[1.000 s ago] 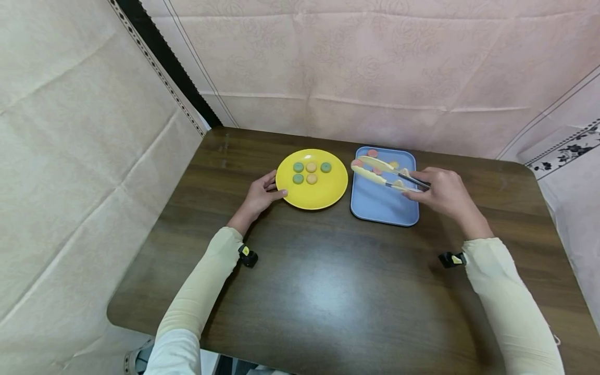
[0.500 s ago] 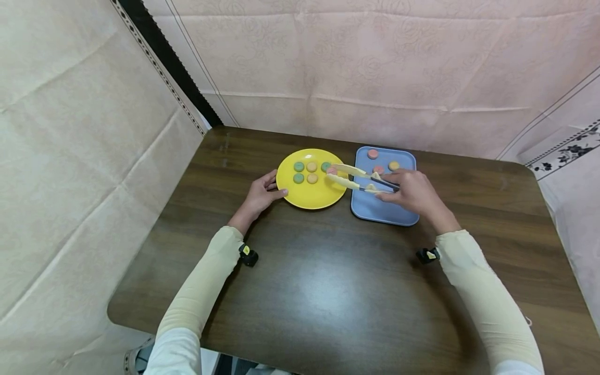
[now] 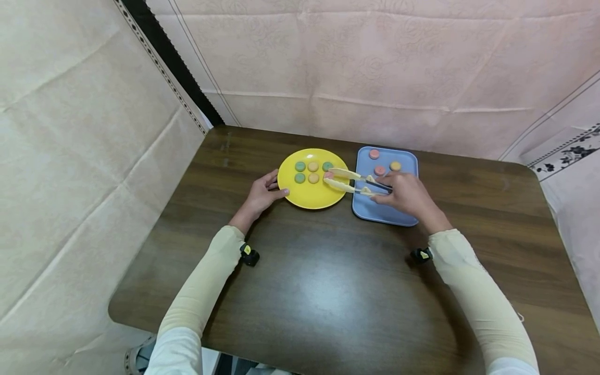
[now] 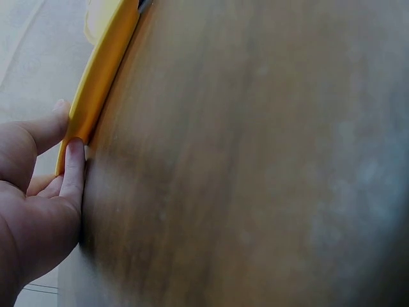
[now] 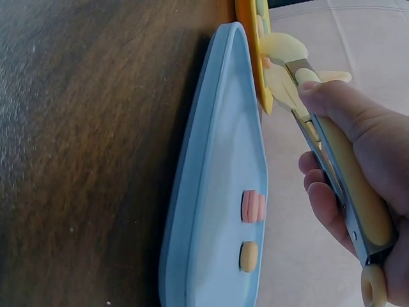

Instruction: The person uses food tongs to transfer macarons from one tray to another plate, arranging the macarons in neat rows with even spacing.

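Note:
My left hand (image 3: 260,196) grips the left rim of a yellow plate (image 3: 311,199); the left wrist view shows its fingers pinching the plate's edge (image 4: 96,96). On the plate lie several small round macaron-like pieces, green (image 3: 300,166) and pale orange (image 3: 313,166). My right hand (image 3: 407,194) holds cream-tipped metal tongs (image 3: 344,174), thumb on one arm and fingers on the other. Between the tong tips is a pink macaron-like piece (image 3: 328,175), low over the plate's right part, close below a green one.
A blue tray (image 3: 382,211) stands right of the plate, under the right hand. Two pink pieces (image 3: 374,154) and a yellow one (image 3: 395,166) lie on it. The brown table (image 3: 304,271) meets a pale curtain (image 3: 375,62) at the back.
The right hand has carried the tongs left from over the tray to over the plate, with the pink piece in their tips. The left hand stays at the plate's rim.

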Demonstrator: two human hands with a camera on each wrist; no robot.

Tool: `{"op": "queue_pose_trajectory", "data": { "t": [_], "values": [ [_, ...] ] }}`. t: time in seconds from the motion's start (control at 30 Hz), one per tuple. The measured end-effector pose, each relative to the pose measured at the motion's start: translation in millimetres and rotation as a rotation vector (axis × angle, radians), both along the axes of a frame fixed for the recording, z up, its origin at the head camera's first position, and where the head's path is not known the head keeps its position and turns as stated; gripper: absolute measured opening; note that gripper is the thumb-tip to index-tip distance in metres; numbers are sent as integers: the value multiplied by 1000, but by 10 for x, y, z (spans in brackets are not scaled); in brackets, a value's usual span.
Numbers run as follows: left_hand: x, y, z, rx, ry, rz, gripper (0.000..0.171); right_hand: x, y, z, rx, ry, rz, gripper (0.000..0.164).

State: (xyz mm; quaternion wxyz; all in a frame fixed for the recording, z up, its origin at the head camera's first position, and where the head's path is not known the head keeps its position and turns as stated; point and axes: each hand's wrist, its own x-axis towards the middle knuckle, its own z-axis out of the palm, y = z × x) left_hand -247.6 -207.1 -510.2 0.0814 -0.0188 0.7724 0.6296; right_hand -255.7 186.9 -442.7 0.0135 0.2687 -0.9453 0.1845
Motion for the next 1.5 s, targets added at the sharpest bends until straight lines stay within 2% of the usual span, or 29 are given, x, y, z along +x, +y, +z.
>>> {"op": "queue_pose_trajectory", "data": {
  "t": [0.27,0.5,0.67,1.03,1.3,1.5],
  "values": [
    [-17,-8,-13,2,-5,-2,78,-4,-14,-2,23,-41,-11,50],
    [-26,-18,-21,8,-6,0,78,49,57,43,3,-34,-36,53],
    [-36,-20,-20,5,-9,-6,79,114,201,158,-49,-34,-77,56],
    [-29,-9,-14,13,-5,2,79,182,688,359,-38,41,-159,57],
    [-13,-4,1,12,-9,4,78,171,971,272,-21,51,-212,58],
    [-13,2,4,9,-6,4,77,155,1068,144,-2,17,-243,60]
  ]
}}
